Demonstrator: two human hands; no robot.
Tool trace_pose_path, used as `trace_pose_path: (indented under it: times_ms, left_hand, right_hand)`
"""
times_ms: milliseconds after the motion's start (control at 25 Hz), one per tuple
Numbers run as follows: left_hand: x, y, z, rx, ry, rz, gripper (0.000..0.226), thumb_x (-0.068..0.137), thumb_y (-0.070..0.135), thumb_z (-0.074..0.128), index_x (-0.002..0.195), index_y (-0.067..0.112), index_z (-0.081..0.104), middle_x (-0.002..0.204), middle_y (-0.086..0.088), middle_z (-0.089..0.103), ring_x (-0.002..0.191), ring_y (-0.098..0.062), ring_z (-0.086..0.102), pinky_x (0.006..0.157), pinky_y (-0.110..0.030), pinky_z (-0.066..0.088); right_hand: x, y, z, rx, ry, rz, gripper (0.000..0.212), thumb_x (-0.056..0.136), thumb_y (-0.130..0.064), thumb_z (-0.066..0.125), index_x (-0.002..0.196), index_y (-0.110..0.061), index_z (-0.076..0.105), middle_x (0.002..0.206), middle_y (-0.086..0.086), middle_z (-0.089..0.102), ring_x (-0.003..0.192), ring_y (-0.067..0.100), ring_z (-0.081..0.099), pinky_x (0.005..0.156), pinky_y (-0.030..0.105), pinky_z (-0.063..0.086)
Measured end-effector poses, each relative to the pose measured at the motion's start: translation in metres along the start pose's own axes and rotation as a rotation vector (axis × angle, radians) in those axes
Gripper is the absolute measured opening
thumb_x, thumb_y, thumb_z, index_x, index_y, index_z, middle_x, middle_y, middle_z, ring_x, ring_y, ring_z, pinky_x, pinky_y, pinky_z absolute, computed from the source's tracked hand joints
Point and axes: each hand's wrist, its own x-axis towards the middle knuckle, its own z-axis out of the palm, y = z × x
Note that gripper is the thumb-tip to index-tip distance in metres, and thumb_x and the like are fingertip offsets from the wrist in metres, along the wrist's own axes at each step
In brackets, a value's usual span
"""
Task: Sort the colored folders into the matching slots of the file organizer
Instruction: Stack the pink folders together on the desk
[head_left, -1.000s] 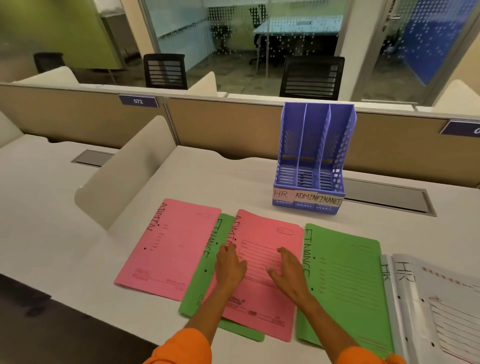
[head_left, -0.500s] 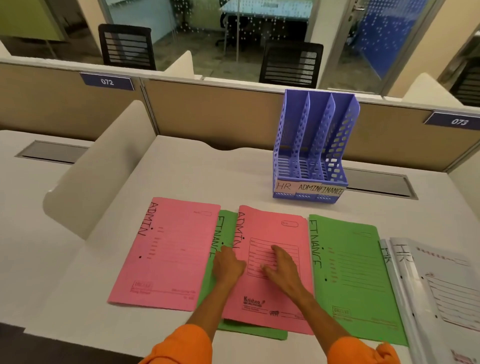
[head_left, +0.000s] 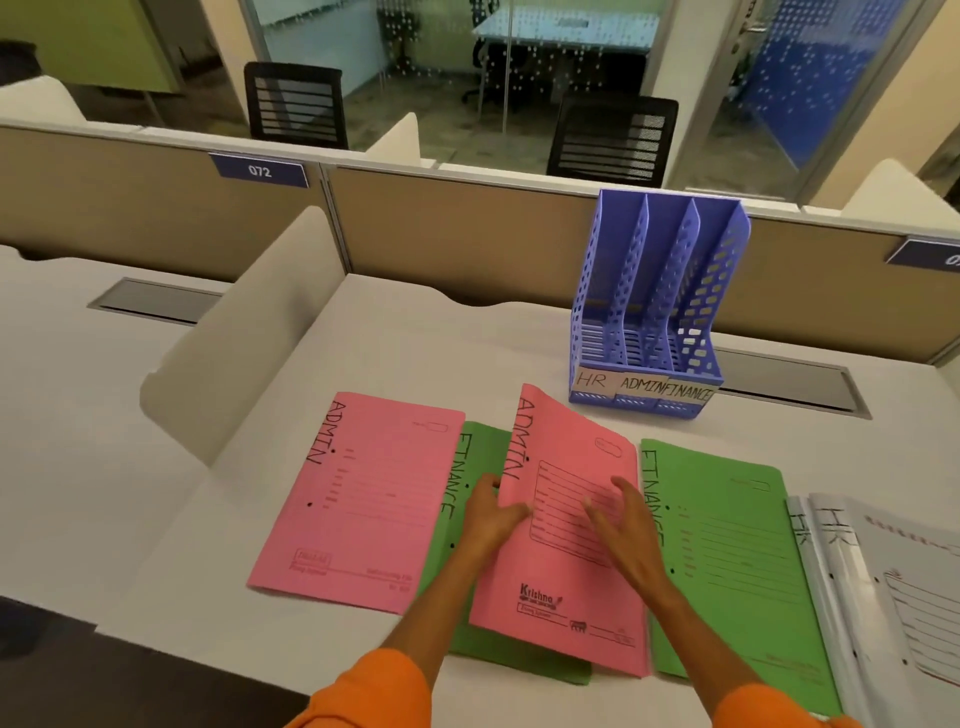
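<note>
A pink ADMIN folder (head_left: 566, 587) lies in the middle of the white desk (head_left: 415, 353), its left spine edge raised. My left hand (head_left: 488, 514) grips that left edge. My right hand (head_left: 623, 525) rests flat on its cover, fingers spread. It overlaps a green FINANCE folder (head_left: 467, 467). Another pink ADMIN folder (head_left: 358, 499) lies to the left, a second green FINANCE folder (head_left: 737, 545) to the right, and white HR folders (head_left: 883, 571) at the far right. The blue three-slot file organizer (head_left: 654, 306), labelled HR, ADMIN, FINANCE, stands behind with nothing in it.
A white curved side divider (head_left: 244, 332) stands at the desk's left. A tan partition wall (head_left: 457, 228) runs behind the organizer. Grey cable hatches (head_left: 789, 384) are set into the desk. Black chairs (head_left: 613, 135) stand beyond the partition.
The middle pink folder's left edge has lifted off the green folder, with my left hand now curled around it. My head has moved closer and tilted down.
</note>
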Motion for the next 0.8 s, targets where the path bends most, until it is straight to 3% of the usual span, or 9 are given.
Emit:
trace_pose_path:
  times_ms: [80,200,320,440,520,680,800]
  left_hand:
    - [0.001,0.013,-0.015,-0.042,0.000,0.034,0.056,0.072,0.014,0.084,0.114,0.015,0.048,0.111,0.001,0.060,0.099,-0.018,0.061,0.080,-0.033,0.058]
    - [0.004,0.032,-0.050,-0.108,0.030,0.034,0.067,0.070,0.010,0.085,0.126,0.009,0.048,0.122,-0.015,0.061,0.106,-0.034,0.065,0.088,-0.052,0.057]
    - [0.006,0.043,-0.096,-0.101,0.086,0.043,0.065,0.071,0.005,0.084,0.126,0.009,0.049,0.127,-0.023,0.058,0.108,-0.038,0.063,0.087,-0.052,0.058]
    - [0.008,0.043,-0.151,-0.054,0.152,0.022,0.071,0.071,0.003,0.083,0.131,0.006,0.047,0.135,-0.027,0.051,0.120,-0.044,0.055,0.093,-0.058,0.052]
    - [0.007,0.039,-0.191,-0.036,0.190,0.002,0.069,0.070,0.002,0.083,0.130,0.006,0.048,0.133,-0.027,0.054,0.114,-0.043,0.059,0.090,-0.056,0.055]
    - [0.002,0.027,-0.262,0.030,0.265,-0.019,0.055,0.069,0.003,0.084,0.116,0.009,0.055,0.108,-0.024,0.069,0.075,-0.029,0.072,0.058,-0.037,0.061]
    - [0.004,0.014,-0.298,0.059,0.311,-0.048,0.055,0.068,0.006,0.086,0.114,0.011,0.056,0.103,-0.021,0.070,0.076,-0.034,0.073,0.062,-0.042,0.062]
  right_hand:
    - [0.007,0.000,-0.006,0.102,0.059,0.076,0.087,0.081,-0.060,0.062,0.147,-0.018,0.025,0.152,0.012,0.035,0.136,0.032,0.038,0.109,0.056,0.035]
    - [0.016,-0.011,-0.005,0.310,0.016,0.232,0.092,0.078,-0.055,0.070,0.145,-0.011,0.026,0.140,0.015,0.049,0.121,0.034,0.054,0.098,0.051,0.048]
    - [0.021,-0.040,0.015,0.557,-0.144,0.277,0.061,0.078,-0.041,0.075,0.125,-0.006,0.058,0.108,0.005,0.071,0.088,0.021,0.072,0.071,0.034,0.060]
    - [0.018,-0.076,0.054,0.644,-0.225,0.256,0.034,0.080,-0.015,0.076,0.112,-0.008,0.067,0.102,0.007,0.074,0.079,0.017,0.073,0.060,0.027,0.059]
    - [0.012,-0.102,0.083,0.669,-0.271,0.224,0.028,0.079,-0.007,0.076,0.104,-0.011,0.068,0.103,0.009,0.073,0.080,0.017,0.073,0.062,0.025,0.059]
    - [-0.002,-0.142,0.137,0.635,-0.374,0.197,0.033,0.077,-0.003,0.076,0.105,-0.014,0.064,0.110,0.010,0.070,0.093,0.022,0.069,0.080,0.038,0.059]
    - [-0.010,-0.159,0.174,0.566,-0.401,0.194,0.047,0.076,-0.001,0.076,0.119,-0.007,0.059,0.117,0.012,0.068,0.102,0.027,0.066,0.091,0.045,0.055]
